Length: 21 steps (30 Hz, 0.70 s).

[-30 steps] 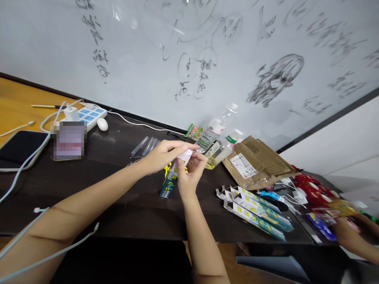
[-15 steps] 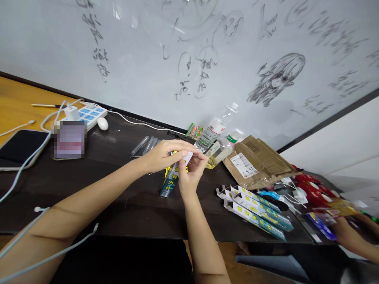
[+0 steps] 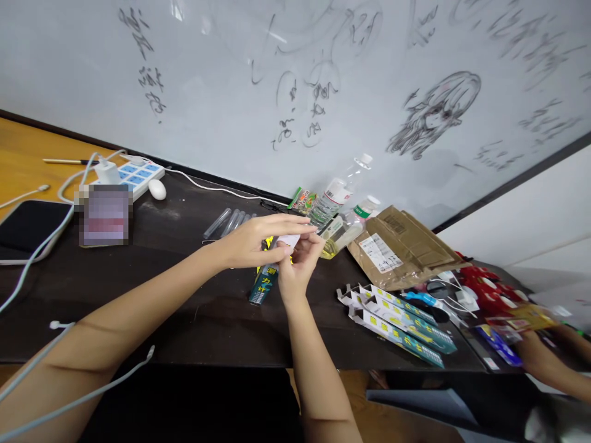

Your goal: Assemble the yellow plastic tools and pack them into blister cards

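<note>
A narrow teal and yellow cardboard box point(image 3: 263, 286) with printed characters is tilted in front of me, its white end flaps up between my hands. My left hand point(image 3: 252, 241) holds it near the top, with long straight fingers behind the flap and the thumb across the front. Curled around the upper right side of the same box is my right hand point(image 3: 299, 267), its thumb near the left thumb. The fingers hide part of the box's top. Several clear tubes point(image 3: 231, 223) lie just behind my left hand.
Several similar boxes point(image 3: 397, 326) with open flaps lie to the right. Behind are two bottles point(image 3: 339, 194), a snack packet point(image 3: 302, 200) and a brown parcel point(image 3: 401, 249). At left are a power strip point(image 3: 141, 178), a phone point(image 3: 34, 227) and cables. Another person's arm point(image 3: 554, 369) reaches in at right.
My left fingers have straightened out and its thumb has shifted down slightly on the box's end. The right hand stays about the box. The view has shifted a little.
</note>
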Available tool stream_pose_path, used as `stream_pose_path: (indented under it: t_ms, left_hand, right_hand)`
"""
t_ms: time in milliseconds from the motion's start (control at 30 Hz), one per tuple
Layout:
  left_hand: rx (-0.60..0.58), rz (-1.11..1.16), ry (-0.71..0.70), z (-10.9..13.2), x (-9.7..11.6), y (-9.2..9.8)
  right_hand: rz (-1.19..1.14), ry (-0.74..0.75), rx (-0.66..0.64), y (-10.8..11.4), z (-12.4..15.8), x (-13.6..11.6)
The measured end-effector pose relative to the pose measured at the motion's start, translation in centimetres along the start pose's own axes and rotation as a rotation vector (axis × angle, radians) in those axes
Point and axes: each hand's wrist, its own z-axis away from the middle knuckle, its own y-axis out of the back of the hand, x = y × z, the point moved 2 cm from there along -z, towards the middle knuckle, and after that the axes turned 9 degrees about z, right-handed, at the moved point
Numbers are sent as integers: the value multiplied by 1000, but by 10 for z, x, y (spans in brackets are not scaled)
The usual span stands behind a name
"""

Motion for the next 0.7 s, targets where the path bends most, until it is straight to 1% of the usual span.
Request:
stream_pose_path:
  t_ms: [100, 267, 400, 500, 600, 633, 700]
  left_hand:
    - [-13, 15, 44, -1, 5, 4]
    - [-73, -88, 98, -3, 13, 8]
    - [-85, -58, 118, -3, 10, 6]
    - [-64, -28, 128, -2, 3, 4]
    - [-17, -16, 137, -1, -1, 5]
    - [-7, -13, 139, 0, -1, 5]
    - [-10, 0, 147, 0, -1, 6]
  right_hand:
    - [17, -6, 5, -1, 0, -1]
    - [-5, -22, -5, -2, 2, 2]
    - [0, -20, 4, -2, 1, 4]
    - [-11, -21, -17, -2, -2, 6]
    - [-22, -34, -98, 0, -2, 15]
    - [-18, -40, -151, 2, 0, 19]
    - [22, -54, -297, 5, 7, 30]
